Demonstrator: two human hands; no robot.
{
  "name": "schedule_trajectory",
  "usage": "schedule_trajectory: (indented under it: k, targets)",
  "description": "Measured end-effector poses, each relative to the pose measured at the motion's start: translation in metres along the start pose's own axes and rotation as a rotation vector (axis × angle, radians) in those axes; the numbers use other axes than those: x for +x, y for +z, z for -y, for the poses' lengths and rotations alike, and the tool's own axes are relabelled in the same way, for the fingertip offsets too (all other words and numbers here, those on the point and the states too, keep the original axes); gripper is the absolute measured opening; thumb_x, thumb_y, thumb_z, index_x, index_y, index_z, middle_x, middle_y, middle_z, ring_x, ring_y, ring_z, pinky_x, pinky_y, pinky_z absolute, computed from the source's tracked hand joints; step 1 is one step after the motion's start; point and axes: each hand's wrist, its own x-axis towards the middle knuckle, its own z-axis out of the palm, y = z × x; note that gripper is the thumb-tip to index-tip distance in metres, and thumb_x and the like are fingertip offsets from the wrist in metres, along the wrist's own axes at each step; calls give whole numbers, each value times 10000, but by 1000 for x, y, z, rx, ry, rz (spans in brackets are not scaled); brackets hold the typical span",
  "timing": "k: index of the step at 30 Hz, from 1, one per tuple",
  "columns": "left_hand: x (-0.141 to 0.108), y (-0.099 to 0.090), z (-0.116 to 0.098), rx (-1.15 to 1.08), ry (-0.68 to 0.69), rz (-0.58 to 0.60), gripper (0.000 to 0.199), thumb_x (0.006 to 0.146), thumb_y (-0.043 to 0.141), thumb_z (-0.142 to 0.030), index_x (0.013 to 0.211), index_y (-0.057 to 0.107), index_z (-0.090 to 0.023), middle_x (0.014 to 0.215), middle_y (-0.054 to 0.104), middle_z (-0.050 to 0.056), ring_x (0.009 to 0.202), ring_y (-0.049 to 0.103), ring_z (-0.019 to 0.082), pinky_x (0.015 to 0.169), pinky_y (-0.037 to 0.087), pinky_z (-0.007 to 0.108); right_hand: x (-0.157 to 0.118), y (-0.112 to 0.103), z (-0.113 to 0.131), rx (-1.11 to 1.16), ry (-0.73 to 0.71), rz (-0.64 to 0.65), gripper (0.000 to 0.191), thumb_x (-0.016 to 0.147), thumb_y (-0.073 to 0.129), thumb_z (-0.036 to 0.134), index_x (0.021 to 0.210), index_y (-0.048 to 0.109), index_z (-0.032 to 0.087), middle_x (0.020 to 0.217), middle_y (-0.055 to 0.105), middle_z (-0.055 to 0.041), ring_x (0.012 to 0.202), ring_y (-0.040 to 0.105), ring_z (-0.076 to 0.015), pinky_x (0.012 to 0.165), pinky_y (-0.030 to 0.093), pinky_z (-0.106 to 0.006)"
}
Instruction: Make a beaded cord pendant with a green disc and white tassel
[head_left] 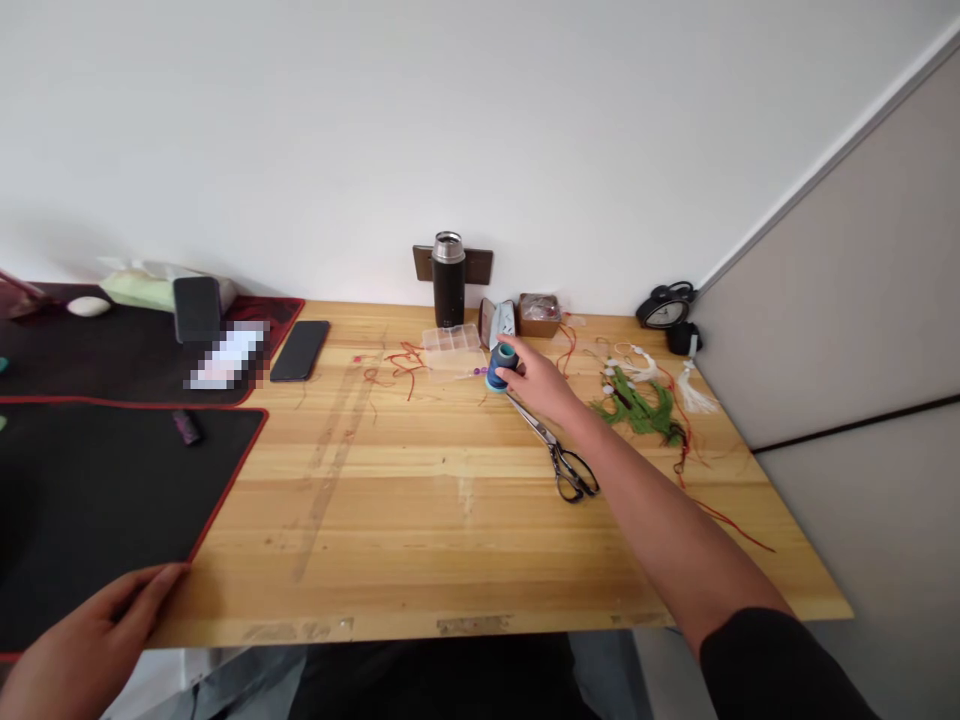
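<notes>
My right hand [536, 378] is closed round a blue spool of thread [496, 374], which stands on the wooden table. Just below it lies a pair of scissors [555, 448], with the blades pointing toward the spool. Small purple beads [478, 371] are beside the spool, near a clear compartment box [453, 350]. At the lower left, my left hand [101, 635] rests by the table's front edge and the corner of a black mat. Its thumb and fingertips are pressed together; anything between them is too small to make out.
Behind the spool stand a black thermos [448, 285], an open case [499, 322] and a small brown box [539, 316]. Green tassels [641, 405], white tassels [694, 390] and red cords lie at right, near an alarm clock [666, 306]. A dark phone [301, 350] lies left.
</notes>
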Motion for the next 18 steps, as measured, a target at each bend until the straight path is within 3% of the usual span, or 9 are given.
schedule_trajectory:
  k: [3,6,10,14,18]
  targets:
    - [-8,-6,-4,-52,-130,-54,380,842,567,-694,835,811,-404,837,842,-132,918,777,273,776,507,305,1,1,-3,-12,5,-11,660,1003,686,300,1652,565,296,1133,816,-75,923,770,-271,909,609,-436]
    - [-21,-14,-22,-69,-178,-65,270,900,623,-494,934,838,-336,958,872,-57,1006,783,268,786,504,270,3,2,-9,-39,8,-9,660,1005,684,332,1653,559,310,1015,805,-42,799,760,-255,877,600,-435]
    - [-32,-19,-36,-64,-239,-107,273,1009,616,-374,1030,851,-237,966,873,44,929,788,260,736,489,257,7,1,-15,-48,15,9,673,1003,697,368,1657,551,315,834,769,-11,757,765,-274,838,582,-436]
    - [-32,-21,-27,-43,-270,-121,228,1021,650,-354,1031,850,-246,966,868,44,925,777,261,703,465,241,7,1,-15,-35,16,4,678,1001,694,380,1659,547,312,782,751,-2,750,775,-281,853,580,-452]
    - [-27,-21,-16,4,-343,-131,218,1012,627,-387,955,829,-327,897,859,-31,883,765,235,687,449,230,7,3,-15,-13,20,-9,665,994,692,368,1643,562,304,815,761,-7,730,774,-271,836,582,-450]
